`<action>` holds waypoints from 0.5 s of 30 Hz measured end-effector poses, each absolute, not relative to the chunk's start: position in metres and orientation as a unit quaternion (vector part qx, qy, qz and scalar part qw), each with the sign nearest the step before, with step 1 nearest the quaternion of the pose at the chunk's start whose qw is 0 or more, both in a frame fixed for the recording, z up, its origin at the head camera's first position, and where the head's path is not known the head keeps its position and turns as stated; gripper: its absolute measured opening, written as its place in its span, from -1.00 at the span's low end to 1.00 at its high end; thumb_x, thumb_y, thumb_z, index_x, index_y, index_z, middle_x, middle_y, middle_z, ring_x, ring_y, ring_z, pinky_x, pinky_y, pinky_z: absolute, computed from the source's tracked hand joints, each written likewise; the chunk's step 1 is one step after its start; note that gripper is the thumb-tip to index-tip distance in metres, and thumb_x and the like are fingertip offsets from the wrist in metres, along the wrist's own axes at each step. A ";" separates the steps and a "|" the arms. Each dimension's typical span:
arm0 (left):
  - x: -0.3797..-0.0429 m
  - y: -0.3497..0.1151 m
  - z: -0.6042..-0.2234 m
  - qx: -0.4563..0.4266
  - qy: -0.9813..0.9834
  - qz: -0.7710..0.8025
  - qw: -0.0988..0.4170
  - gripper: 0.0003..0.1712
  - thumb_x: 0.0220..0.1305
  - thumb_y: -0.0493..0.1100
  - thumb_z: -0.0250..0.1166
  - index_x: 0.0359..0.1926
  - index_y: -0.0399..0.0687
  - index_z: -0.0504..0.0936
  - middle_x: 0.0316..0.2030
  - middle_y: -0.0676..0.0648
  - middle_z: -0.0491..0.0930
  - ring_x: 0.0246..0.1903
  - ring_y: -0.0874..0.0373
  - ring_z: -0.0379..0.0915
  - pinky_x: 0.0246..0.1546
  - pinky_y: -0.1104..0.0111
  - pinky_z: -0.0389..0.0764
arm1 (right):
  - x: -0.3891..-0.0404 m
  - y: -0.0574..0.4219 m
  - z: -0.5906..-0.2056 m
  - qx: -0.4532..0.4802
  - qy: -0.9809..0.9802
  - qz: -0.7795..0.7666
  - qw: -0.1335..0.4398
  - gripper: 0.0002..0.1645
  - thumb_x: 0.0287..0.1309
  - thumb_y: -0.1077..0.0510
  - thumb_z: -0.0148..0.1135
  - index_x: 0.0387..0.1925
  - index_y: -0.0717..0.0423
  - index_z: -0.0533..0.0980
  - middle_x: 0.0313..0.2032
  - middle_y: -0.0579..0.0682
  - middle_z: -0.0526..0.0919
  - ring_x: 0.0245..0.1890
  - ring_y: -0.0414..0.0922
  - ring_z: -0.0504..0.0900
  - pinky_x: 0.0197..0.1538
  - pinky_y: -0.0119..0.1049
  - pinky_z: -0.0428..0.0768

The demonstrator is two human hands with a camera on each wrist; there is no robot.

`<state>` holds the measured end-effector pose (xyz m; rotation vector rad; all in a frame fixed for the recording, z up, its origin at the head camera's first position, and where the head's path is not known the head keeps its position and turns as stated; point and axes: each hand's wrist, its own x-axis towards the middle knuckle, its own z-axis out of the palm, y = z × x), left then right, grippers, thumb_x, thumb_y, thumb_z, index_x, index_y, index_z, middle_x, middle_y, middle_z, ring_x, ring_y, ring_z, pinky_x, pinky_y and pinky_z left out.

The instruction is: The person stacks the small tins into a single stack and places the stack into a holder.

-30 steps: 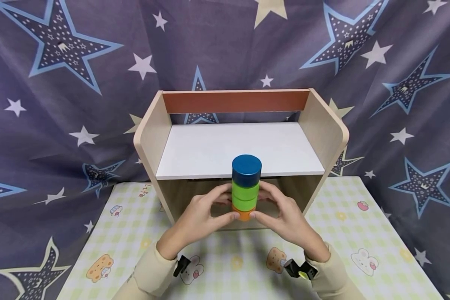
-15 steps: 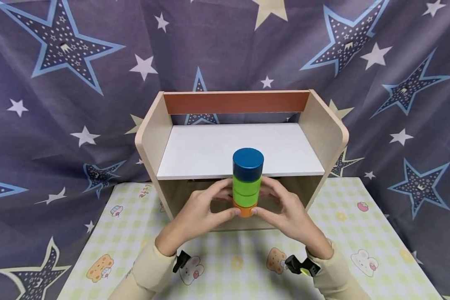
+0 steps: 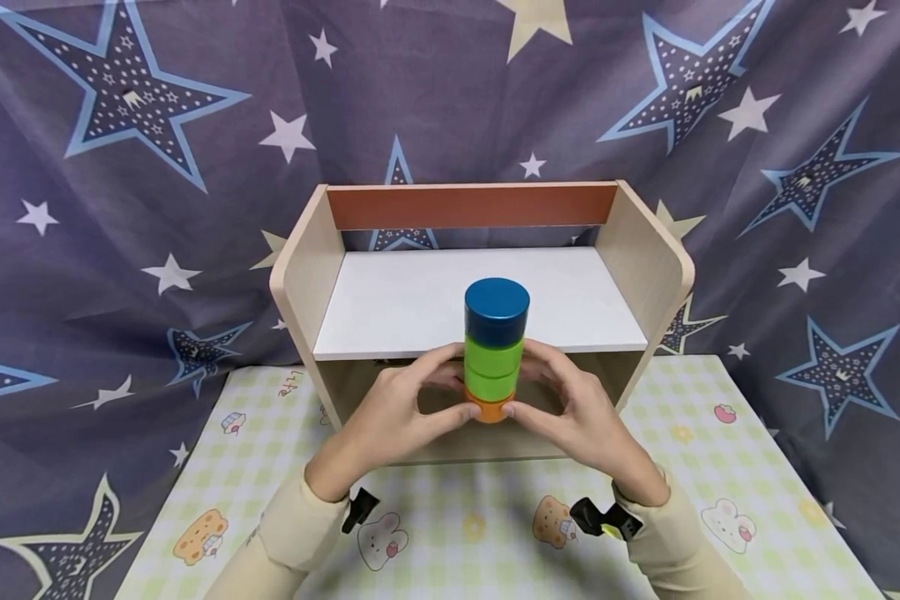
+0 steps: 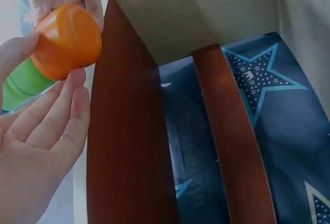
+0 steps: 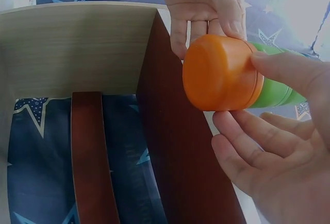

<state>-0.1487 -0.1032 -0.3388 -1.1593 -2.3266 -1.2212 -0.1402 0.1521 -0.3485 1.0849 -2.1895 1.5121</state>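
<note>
A tall cylindrical container (image 3: 494, 367) is held upright between both hands, in front of the shelf unit. It has a dark blue top, a green middle with a groove around it and an orange base. My left hand (image 3: 401, 412) grips the orange base from the left, thumb in front and fingers behind. From the right, my right hand (image 3: 581, 408) grips the same base in the same way. The rounded orange end (image 4: 69, 41) faces the camera in the left wrist view. In the right wrist view, the orange part (image 5: 219, 72) shows a seam beside the green.
A wooden shelf unit (image 3: 300, 283) with a white board (image 3: 412, 292) and a reddish-brown back rail (image 3: 472, 207) stands behind the hands. Beneath it lies a green checked tablecloth (image 3: 450, 500). A star-patterned curtain (image 3: 450, 92) hangs behind.
Both hands have raised the container a little, and its blue top now overlaps more of the white board in the head view. The grip looks the same.
</note>
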 end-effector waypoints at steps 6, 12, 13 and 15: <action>-0.151 -0.104 -0.330 -0.399 -0.808 -0.408 0.145 -0.18 0.21 -0.04 0.50 0.43 -0.02 0.35 -0.02 0.08 0.69 -0.11 0.23 0.66 0.00 0.23 0.65 | -0.145 0.152 -0.342 0.378 -0.755 0.516 0.142 -0.10 0.06 0.44 0.46 0.41 0.09 0.31 0.11 0.05 0.64 0.10 -0.01 0.62 0.22 -0.10 0.54; -0.154 -0.102 -0.323 -0.410 -0.803 -0.401 0.161 -0.17 0.19 -0.05 0.51 0.42 -0.04 0.36 0.00 0.05 0.69 -0.11 0.23 0.66 0.00 0.25 0.65 | -0.148 0.152 -0.337 0.386 -0.744 0.525 0.146 -0.09 0.02 0.49 0.45 0.40 0.16 0.30 0.14 0.10 0.61 0.10 0.01 0.63 0.22 -0.08 0.54; -0.154 -0.102 -0.323 -0.410 -0.803 -0.401 0.161 -0.17 0.19 -0.05 0.51 0.42 -0.04 0.36 0.00 0.05 0.69 -0.11 0.25 0.66 0.01 0.26 0.64 | -0.149 0.152 -0.336 0.387 -0.742 0.527 0.148 -0.09 0.02 0.50 0.45 0.40 0.17 0.30 0.14 0.11 0.61 0.10 0.01 0.63 0.21 -0.09 0.54; -0.156 -0.101 -0.321 -0.411 -0.803 -0.400 0.163 -0.18 0.19 -0.06 0.51 0.42 -0.03 0.36 0.00 0.05 0.69 -0.10 0.27 0.65 0.01 0.26 0.64 | -0.150 0.152 -0.334 0.390 -0.738 0.529 0.151 -0.09 0.01 0.52 0.44 0.39 0.19 0.31 0.14 0.12 0.60 0.09 0.01 0.63 0.20 -0.08 0.55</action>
